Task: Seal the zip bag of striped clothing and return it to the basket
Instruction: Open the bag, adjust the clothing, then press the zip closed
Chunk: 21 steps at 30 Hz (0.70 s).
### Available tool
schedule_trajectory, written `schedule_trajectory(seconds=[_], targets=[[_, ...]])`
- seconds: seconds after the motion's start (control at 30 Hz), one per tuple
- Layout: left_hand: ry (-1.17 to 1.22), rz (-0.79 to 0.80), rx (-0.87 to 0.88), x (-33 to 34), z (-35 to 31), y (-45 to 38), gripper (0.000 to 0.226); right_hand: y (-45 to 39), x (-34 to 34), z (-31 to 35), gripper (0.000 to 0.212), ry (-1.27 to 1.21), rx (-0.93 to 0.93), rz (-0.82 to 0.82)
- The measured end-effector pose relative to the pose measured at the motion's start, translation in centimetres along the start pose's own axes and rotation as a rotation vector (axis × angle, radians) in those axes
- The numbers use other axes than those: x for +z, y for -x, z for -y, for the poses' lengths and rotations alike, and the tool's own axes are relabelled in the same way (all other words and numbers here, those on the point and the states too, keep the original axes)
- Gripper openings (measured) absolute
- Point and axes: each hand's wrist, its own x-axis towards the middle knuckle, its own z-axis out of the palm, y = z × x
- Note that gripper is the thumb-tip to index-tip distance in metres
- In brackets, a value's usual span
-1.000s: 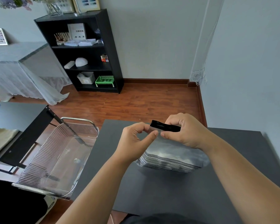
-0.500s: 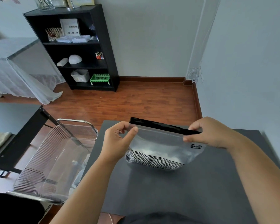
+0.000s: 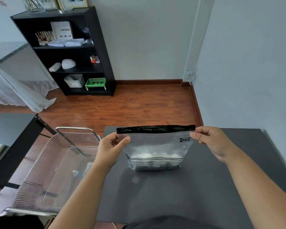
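The zip bag (image 3: pixel 155 144) stands upright on the dark counter (image 3: pixel 172 195), stretched between the two hands. The left hand (image 3: pixel 110 146) pinches the upper left corner just under the black zip strip (image 3: pixel 155 129), thumb in front and fingers behind. The right hand (image 3: pixel 210 141) pinches the opposite corner at the strip's right end. The striped clothing (image 3: pixel 155 162) sits low in the bag, well below both hands, leaving clear plastic above it.

The strip looks flat and straight from end to end, so the seal seems closed, though whether every part has clicked shut cannot be told from here. To finish the step well, the person should keep the strip taut between the hands and run a thumb and finger along it once more, pressing firmly, and watch for any gap or trapped cloth.

The wire basket (image 3: pixel 56 171) stands beside the counter, to the left of the left hand and lower. The bag should go there held by the body, not by the strip, so the seal is not pulled open.
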Motion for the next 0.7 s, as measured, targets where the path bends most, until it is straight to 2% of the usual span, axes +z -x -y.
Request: schedule_trajectory(seconds=[0.07, 0.2, 0.3, 0.33, 0.4, 0.57, 0.7], targets=[[-0.007, 0.018, 0.026, -0.4, 0.0, 0.1, 0.015, 0.1, 0.5, -0.5, 0.007, -0.001, -0.034, -0.017], [-0.004, 0.049, 0.071, -0.7, -0.1, 0.6, 0.016, 0.2, 0.9, -1.6, 0.018, 0.029, -0.119, -0.068], [0.033, 0.028, 0.075, -0.2, -0.1, 1.0, 0.019, 0.7, 1.3, -1.7, 0.008, -0.035, -0.163, -0.139], [0.045, 0.016, 0.071, 0.0, -0.1, 1.2, 0.018, 1.0, 1.5, -1.6, 0.001, -0.064, -0.159, -0.141], [0.066, 0.002, 0.061, 0.3, -0.1, 1.3, 0.016, 1.4, 1.8, -1.8, 0.012, -0.076, -0.134, -0.100], [0.087, 0.009, 0.062, 0.8, -0.1, 1.3, 0.021, 1.9, 3.0, -2.3, 0.010, -0.120, -0.112, -0.109], [0.067, 0.089, 0.044, 0.2, -0.4, 0.9, 0.025, 2.3, 3.0, -2.0, 0.010, -0.159, -0.146, -0.106]])
